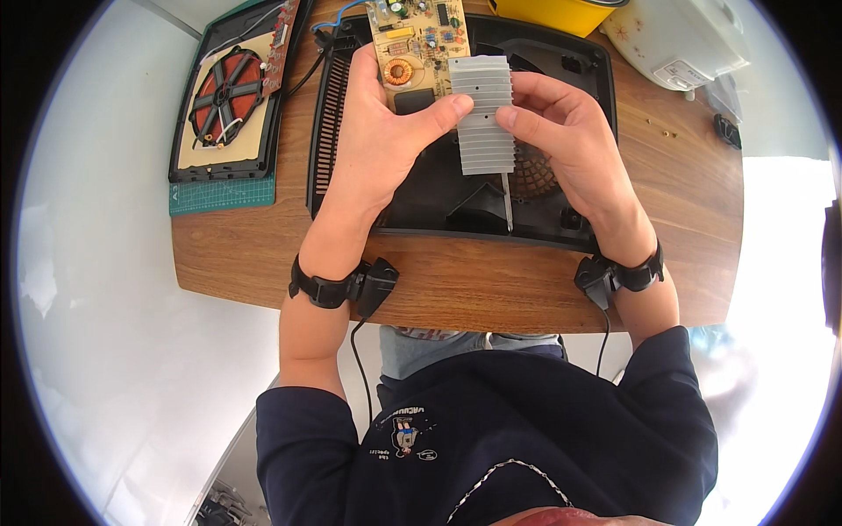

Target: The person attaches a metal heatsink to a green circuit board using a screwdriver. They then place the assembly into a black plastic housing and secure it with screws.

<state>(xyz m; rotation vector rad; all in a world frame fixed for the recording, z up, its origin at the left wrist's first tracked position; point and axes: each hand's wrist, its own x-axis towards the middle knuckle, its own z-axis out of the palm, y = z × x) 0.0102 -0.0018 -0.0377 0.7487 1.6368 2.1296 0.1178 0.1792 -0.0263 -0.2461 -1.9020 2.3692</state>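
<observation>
My left hand (386,131) grips a tan circuit board (419,39) with a copper coil and small parts, its thumb pressed on the ribbed silver heat sink (482,110) fixed to the board. From the other side, my right hand (570,140) pinches the heat sink's right edge with fingers and thumb. Both hands hold the board above an open black plastic appliance shell (456,206) lying on the wooden table (491,280). A thin metal tool shaft (507,202) shows just below the heat sink.
At the far left lies a second black housing with a red-orange coil (226,95) on a green cutting mat (219,195). A yellow container (561,13) and a white appliance (680,39) stand at the back right. Small screws (667,133) lie on the right.
</observation>
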